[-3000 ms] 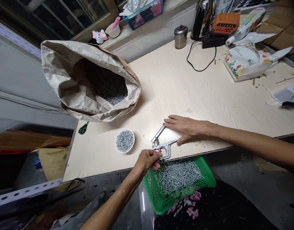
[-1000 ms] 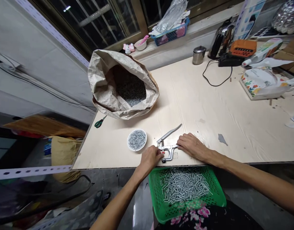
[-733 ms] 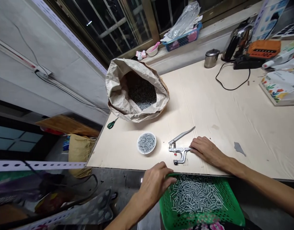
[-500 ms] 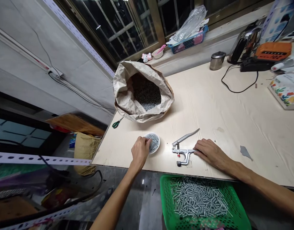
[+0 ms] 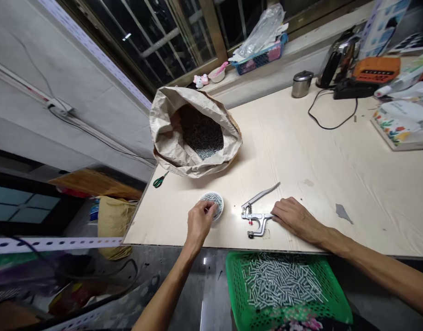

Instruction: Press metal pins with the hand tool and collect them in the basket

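A small white bowl [image 5: 221, 205] filled with small silver metal pieces [image 5: 211, 198] stands near the table's front edge. Over it, my left hand [image 5: 199, 220] has thumb and fingers pinched together at the pieces; anything between the fingertips is too small to make out. To the right lie silver snap-fastener pliers [image 5: 258, 216], their upper lever raised and a red tip at the jaw. My right hand [image 5: 294, 218] rests on the table with its fingers closed on the end of the pliers' lower handle.
Behind the bowl stands a large paper sack [image 5: 166, 138] of metal pieces. A green basket [image 5: 234, 294] with many silver metal pieces sits below the table edge. Scissors [image 5: 158, 181] lie left; a metal canister [image 5: 301, 84], kettle [image 5: 339, 57] and orange device [image 5: 376, 70] stand at the back.
The view has shifted, so most things appear further left. My left fingers have moved slightly within the bowl's opening. My right hand stays on the pliers' handle.
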Tool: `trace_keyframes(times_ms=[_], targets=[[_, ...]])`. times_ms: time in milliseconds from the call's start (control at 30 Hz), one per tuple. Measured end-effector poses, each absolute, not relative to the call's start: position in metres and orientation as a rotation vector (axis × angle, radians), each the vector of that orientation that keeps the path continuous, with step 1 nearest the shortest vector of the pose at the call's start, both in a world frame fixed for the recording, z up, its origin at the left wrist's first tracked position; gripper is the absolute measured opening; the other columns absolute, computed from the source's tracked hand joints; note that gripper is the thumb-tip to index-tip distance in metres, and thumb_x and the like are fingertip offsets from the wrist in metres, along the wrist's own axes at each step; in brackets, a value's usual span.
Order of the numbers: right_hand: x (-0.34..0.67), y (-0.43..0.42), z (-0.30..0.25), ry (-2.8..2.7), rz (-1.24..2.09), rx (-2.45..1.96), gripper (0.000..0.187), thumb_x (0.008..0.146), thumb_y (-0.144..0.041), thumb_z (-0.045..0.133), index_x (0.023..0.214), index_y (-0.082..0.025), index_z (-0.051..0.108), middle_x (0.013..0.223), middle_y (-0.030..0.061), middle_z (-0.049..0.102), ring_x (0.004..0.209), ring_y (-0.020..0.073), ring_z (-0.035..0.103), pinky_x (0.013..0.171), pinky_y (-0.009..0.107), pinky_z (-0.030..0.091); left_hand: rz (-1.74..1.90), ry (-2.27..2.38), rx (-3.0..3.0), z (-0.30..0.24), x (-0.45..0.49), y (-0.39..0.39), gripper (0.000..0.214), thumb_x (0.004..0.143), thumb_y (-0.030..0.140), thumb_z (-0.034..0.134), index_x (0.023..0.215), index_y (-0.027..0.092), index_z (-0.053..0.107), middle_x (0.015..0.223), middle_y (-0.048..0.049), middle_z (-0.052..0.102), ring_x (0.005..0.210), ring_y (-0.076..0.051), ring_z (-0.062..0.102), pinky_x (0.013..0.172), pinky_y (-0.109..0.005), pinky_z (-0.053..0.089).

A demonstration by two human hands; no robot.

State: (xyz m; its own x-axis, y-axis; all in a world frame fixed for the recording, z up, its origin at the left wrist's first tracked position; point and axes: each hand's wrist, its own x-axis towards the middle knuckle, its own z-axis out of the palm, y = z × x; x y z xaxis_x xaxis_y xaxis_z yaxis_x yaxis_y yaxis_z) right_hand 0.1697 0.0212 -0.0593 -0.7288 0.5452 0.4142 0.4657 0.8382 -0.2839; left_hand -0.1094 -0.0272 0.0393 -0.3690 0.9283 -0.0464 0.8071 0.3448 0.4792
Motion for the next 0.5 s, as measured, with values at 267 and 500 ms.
trace_keyframes(times_ms=[267,500], targets=[[0.168,0.011,-0.048,-2.480,-0.202,-0.654,0.026,0.095,-0.010,0.037,0.079,-0.019,0.055,0.070,-0.0004,0.055,0.069,0.0146,0.040,0.076,0.034,0.029,0.712,1.911,1.270,0.006,-0.052,-0.064,0.034,0.071,0.046,0.062,0.074,0.014,0.073,0.073,-0.0068,0.071,0.068,-0.018,0.063,0.062,-0.027,0.045],[0.168,0.010,-0.046,-2.460,-0.199,-0.655,0.026,0.095,-0.011,0.039,0.076,-0.019,0.054,0.068,-0.0012,0.054,0.068,0.0144,0.038,0.076,0.034,0.027,0.618,1.936,1.292,-0.003,-0.048,-0.065,0.031,0.071,0.042,0.061,0.070,0.014,0.073,0.072,-0.0066,0.071,0.067,-0.018,0.062,0.062,-0.026,0.043]])
